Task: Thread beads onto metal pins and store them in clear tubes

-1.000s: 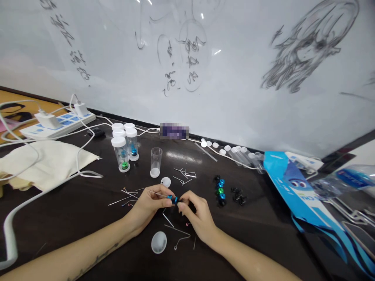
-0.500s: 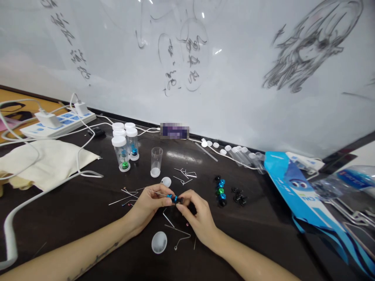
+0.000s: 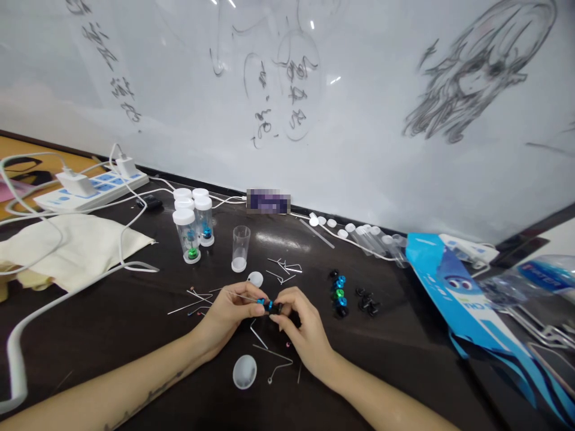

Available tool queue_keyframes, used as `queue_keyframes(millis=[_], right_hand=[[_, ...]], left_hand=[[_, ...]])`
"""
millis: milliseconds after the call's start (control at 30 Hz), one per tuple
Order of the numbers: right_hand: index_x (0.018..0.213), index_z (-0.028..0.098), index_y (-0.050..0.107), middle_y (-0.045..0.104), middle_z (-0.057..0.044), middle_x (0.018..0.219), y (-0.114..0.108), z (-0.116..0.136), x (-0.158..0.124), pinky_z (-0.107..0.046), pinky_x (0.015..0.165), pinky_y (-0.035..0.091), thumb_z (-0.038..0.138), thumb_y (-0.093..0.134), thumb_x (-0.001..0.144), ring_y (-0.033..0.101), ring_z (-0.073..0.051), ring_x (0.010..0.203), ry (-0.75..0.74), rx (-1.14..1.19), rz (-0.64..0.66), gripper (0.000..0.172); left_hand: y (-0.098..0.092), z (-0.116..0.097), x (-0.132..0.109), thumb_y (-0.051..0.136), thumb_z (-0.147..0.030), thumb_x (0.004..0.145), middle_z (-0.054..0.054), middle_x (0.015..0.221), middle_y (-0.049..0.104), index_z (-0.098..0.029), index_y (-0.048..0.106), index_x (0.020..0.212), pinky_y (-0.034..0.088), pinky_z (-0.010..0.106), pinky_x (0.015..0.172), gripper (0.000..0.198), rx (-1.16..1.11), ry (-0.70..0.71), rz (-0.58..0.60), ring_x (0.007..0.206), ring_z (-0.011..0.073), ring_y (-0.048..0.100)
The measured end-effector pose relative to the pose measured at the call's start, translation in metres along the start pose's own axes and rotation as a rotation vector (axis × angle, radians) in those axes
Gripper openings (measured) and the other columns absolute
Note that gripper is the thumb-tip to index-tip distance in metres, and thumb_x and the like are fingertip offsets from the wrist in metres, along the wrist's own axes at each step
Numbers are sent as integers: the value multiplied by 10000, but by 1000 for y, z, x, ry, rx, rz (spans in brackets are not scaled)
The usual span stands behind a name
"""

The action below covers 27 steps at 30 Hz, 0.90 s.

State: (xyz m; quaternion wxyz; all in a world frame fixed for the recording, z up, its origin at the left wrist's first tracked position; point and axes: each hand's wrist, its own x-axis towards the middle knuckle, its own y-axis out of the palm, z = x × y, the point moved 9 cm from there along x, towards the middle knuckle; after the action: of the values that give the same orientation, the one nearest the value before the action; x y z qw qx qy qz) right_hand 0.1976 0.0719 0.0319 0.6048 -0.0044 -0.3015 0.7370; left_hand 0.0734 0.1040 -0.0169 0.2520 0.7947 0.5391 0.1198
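My left hand pinches a small blue-and-black spool-like part with a thin metal wire running back across the fingers. Closed on the black end of that same part is my right hand, thumb and fingertips together. Beneath the hands lie a bent wire with a looped end and a short angled hex key. A round white cap sits nearer me, and another white cap lies just beyond my left hand. Fingers partly cover the held part.
Capped clear tubes and an open tube stand back left. Bent wires, blue and green spools and black pieces lie around. A blue bag is at right; a power strip and cables lie left.
Both hands stay almost in place on the blue-and-black part. My right fingertips shift slightly at its black end.
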Motion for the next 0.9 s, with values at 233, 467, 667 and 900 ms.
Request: queue_keyframes(millis=[233, 467, 667, 900], right_hand=[[710, 192, 534, 529, 24, 674, 2, -6, -1, -255, 641, 383, 295, 500, 968, 516, -134, 654, 67, -30, 56, 279], [885, 210, 587, 555, 10, 803, -3, -2, 0, -262, 677, 420, 231, 624, 884, 535, -144, 720, 7, -17, -33, 43], [772, 200, 579, 560, 19, 719, -2, -6, 0, -256, 646, 408, 277, 601, 905, 532, -140, 673, 49, -31, -9, 154], [834, 200, 593, 560, 19, 727, -4, -3, -1, -258, 657, 417, 263, 607, 902, 538, -140, 674, 26, -49, -25, 94]], left_hand=[[3, -3, -2, 843, -159, 619, 11, 682, 725, -149, 743, 740, 443, 214, 660, 157, 38, -10, 8, 648, 112, 604], [0, -2, -1, 844, -158, 610, 15, 688, 728, -150, 741, 733, 436, 220, 652, 161, 15, -3, -14, 643, 116, 601], [1, -1, -2, 850, -165, 601, 13, 676, 721, -152, 744, 736, 445, 231, 645, 171, 19, -6, -8, 626, 121, 601], [1, -3, -2, 849, -153, 601, 7, 671, 720, -148, 747, 737, 435, 208, 645, 171, 12, -5, -15, 633, 108, 593]])
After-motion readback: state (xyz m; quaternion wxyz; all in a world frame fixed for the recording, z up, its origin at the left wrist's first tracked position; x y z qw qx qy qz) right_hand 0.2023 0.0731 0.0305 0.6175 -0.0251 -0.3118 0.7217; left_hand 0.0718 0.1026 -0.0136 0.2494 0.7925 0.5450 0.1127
